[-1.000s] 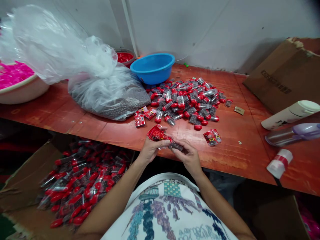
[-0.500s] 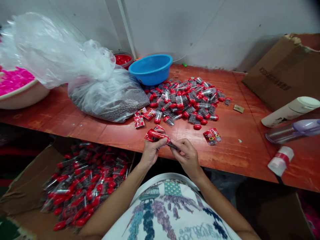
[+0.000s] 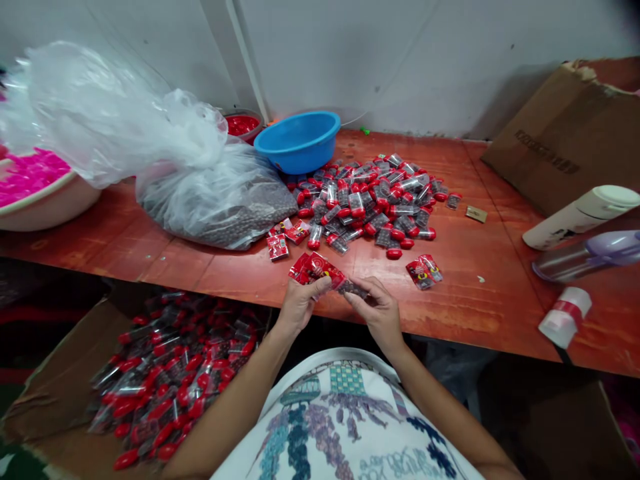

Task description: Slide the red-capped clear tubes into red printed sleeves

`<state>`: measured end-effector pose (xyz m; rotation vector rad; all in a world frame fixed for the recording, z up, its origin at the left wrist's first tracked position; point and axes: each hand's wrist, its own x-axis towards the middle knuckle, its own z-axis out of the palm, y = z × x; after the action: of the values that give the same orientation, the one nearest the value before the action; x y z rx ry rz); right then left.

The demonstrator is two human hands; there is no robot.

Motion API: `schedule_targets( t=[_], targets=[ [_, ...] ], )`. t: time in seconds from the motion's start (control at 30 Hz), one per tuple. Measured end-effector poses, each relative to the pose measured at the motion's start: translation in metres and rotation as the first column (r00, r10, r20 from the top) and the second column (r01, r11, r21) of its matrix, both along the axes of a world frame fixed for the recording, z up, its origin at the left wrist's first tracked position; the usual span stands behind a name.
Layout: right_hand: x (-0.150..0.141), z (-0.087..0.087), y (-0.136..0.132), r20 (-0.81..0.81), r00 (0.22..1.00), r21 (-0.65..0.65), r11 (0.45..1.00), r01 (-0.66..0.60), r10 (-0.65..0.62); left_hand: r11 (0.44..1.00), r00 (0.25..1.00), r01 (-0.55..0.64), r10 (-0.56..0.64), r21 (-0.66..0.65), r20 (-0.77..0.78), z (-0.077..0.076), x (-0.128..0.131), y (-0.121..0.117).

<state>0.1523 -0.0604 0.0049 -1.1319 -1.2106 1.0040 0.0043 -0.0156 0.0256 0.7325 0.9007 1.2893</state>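
My left hand point(image 3: 299, 305) is closed on red printed wrappers point(image 3: 318, 265), thumb on top, just over the table's front edge. My right hand point(image 3: 380, 313) pinches a small clear container point(image 3: 353, 288) with dark beads in it, which meets the right end of the wrappers. Whether the container is inside a wrapper, I cannot tell. Beyond my hands lies a heap of clear containers with red caps point(image 3: 370, 200). More red wrappers point(image 3: 278, 247) lie at the heap's left front, and another few point(image 3: 424, 272) to the right.
A plastic bag of dark beads point(image 3: 220, 200), a blue basin point(image 3: 300, 143) and a bowl of pink pieces point(image 3: 60, 200) stand left and behind. At right are a cardboard box point(image 3: 555, 140), a white bottle point(image 3: 575, 217) and a purple-lidded bottle point(image 3: 570, 263). Below left, a carton point(image 3: 60, 373) holds many red-capped packs.
The red wrappers have turned to show more of their printed face. My right fingers have shifted slightly on the container, and more of its dark beads show. The view has tilted a little.
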Motion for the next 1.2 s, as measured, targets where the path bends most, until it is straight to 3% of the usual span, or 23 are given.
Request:
schedule_targets(
  t=[0.4,0.7,0.93,1.07,1.2],
  targets=[
    [-0.004,-0.006,0.001,0.009,0.999,0.029,0.998,-0.052,0.051,0.989,0.987,0.146,-0.146,-0.009,-0.065,0.006,-0.004,-0.004],
    [-0.010,-0.012,-0.002,0.051,0.999,0.015,1.000,0.004,-0.005,0.996,0.984,0.049,-0.060,-0.068,-0.169,-0.003,0.007,-0.005],
    [-0.014,-0.019,0.003,-0.270,0.962,-0.219,0.976,-0.020,-0.041,0.992,0.995,0.016,-0.029,-0.124,-0.098,-0.010,0.008,-0.006],
    [-0.009,-0.019,0.006,-0.145,0.989,-0.165,0.986,0.005,-0.030,0.997,0.998,-0.023,0.018,-0.078,-0.059,-0.005,0.003,-0.006],
    [-0.008,-0.018,0.009,-0.182,0.983,-0.191,0.982,-0.007,-0.028,0.995,0.993,0.055,-0.063,-0.078,-0.104,-0.005,0.002,-0.010]
  ],
)
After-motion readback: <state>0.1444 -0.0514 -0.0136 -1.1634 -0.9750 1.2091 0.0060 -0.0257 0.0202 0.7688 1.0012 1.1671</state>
